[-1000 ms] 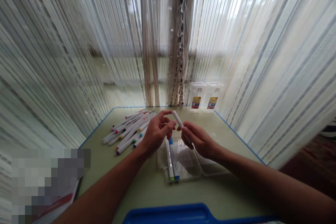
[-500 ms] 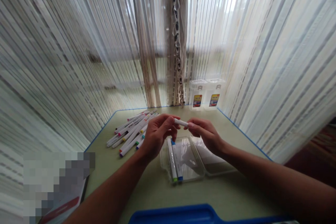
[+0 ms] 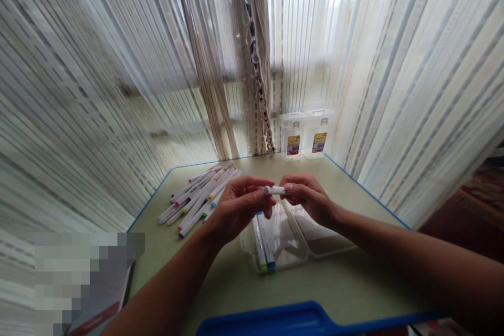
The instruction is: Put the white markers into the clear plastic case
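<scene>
Between my two hands, above the table, a white marker (image 3: 274, 190) lies nearly level. My right hand (image 3: 311, 197) pinches its right end, thumb on the near side. At the other end, the thumb and fingertips of my left hand (image 3: 241, 203) close around it. Below them lies an opened clear plastic case (image 3: 289, 260) with two halves spread flat. Two white markers, one with a green end (image 3: 261, 261) and one with a blue end (image 3: 270, 257), rest side by side in its left half. My left hand hides their upper ends.
A loose pile of white markers (image 3: 205, 194) with coloured ends lies left of my left hand. Two upright clear containers (image 3: 293, 131) with labels stand at the back edge. A blue tray (image 3: 260, 320) is at the front. String curtains (image 3: 118, 63) hang around the table.
The marker has turned in my hands, its left end now pointing more toward me. My left hand has shifted slightly right, and the view has tilted a little.
</scene>
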Demonstrator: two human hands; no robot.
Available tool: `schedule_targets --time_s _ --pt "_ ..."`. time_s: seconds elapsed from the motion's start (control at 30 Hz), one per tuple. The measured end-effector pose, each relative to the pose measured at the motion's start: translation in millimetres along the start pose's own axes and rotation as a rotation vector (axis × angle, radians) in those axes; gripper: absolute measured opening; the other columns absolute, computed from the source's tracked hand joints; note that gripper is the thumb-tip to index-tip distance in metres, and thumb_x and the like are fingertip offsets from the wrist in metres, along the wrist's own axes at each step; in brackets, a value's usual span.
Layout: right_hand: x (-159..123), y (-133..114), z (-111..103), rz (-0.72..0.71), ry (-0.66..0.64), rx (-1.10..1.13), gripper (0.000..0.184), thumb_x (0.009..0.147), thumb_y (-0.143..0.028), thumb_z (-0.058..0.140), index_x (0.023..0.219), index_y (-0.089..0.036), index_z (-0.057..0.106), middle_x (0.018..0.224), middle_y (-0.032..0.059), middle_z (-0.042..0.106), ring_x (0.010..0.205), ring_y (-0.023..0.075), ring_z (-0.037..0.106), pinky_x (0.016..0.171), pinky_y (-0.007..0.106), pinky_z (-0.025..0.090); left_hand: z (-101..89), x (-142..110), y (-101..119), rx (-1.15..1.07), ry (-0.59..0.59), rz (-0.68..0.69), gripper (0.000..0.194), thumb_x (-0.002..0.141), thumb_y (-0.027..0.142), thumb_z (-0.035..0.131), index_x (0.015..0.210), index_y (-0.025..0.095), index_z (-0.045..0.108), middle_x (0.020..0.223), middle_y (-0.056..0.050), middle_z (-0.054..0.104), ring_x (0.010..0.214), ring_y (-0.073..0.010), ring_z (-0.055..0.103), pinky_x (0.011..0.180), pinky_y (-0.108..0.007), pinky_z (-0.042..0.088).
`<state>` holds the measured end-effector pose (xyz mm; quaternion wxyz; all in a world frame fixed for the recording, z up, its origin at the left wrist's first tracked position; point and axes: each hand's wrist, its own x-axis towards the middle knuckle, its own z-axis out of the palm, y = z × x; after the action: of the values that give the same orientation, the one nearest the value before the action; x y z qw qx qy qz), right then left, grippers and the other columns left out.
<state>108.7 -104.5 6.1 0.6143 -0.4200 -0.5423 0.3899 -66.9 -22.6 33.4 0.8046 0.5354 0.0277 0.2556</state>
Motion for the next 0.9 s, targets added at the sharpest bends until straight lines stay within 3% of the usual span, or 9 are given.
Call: schedule_targets --time_s 0.57,0.9 --pt "-1 4 -1 0.097 -0.119 0.151 0.02 0.072 -0.028 0.052 0.057 -0.016 0.054 0.049 -0.0029 0.037 0.047 0.0103 0.031 0.047 0.026 0.019 3.7 0 -10 0.022 -0.067 -0.046 0.015 0.076 0.021 0.075 0.091 0.021 0.078 0.077 -0.007 0.075 0.06 -0.0146 0.067 0.058 -0.027 0.051" --pt "-2 4 -4 0.0 -0.101 0.013 0.023 0.079 -0.032 0.054 0.063 -0.014 0.056 0.054 -0.0027 0.039 0.05 0.01 0.031 0.048 0.027 0.018 -1.9 0 -10 0.031 -0.082 0.009 0.019 0.071 0.023 0.079 0.09 0.021 0.077 0.07 -0.005 0.073 0.06 -0.0138 0.066 0.06 -0.026 0.049"
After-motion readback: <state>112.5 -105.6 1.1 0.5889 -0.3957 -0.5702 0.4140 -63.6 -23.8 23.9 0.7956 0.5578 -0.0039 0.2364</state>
